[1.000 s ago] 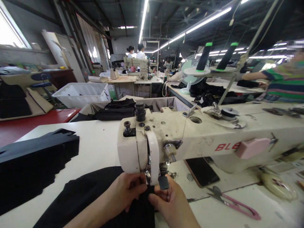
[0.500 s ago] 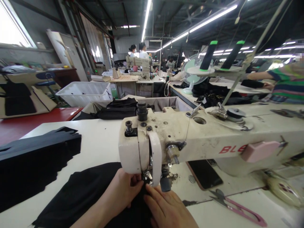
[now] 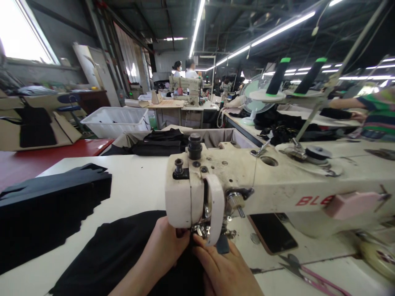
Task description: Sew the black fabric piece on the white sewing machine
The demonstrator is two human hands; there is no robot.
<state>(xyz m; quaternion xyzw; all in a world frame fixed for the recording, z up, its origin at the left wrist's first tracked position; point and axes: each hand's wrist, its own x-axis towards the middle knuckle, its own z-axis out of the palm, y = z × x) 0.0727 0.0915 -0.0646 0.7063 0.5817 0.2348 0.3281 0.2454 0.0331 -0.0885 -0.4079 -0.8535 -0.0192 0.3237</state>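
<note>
A cream sewing machine (image 3: 247,181) stands on the white table (image 3: 132,185), its head facing me. Black fabric (image 3: 114,255) lies under the needle end and spreads toward the lower left. My left hand (image 3: 165,250) presses on the fabric just left of the presser foot, fingers curled at the foot. My right hand (image 3: 225,269) rests flat on the fabric just right of it, fingertips at the needle area. The needle itself is hidden behind the machine head.
A stack of black cut pieces (image 3: 46,205) lies at the left. A phone (image 3: 273,232) and pink-handled snips (image 3: 311,275) lie right of the needle. Behind are a fabric-lined bin (image 3: 216,135), white crate (image 3: 114,121), thread cones (image 3: 277,76), fan (image 3: 254,92) and another person's arm (image 3: 345,102).
The view has shifted so the machine sits further right and lower. My right hand went from pinching at the foot to lying flat on the fabric; both hands stay at the needle.
</note>
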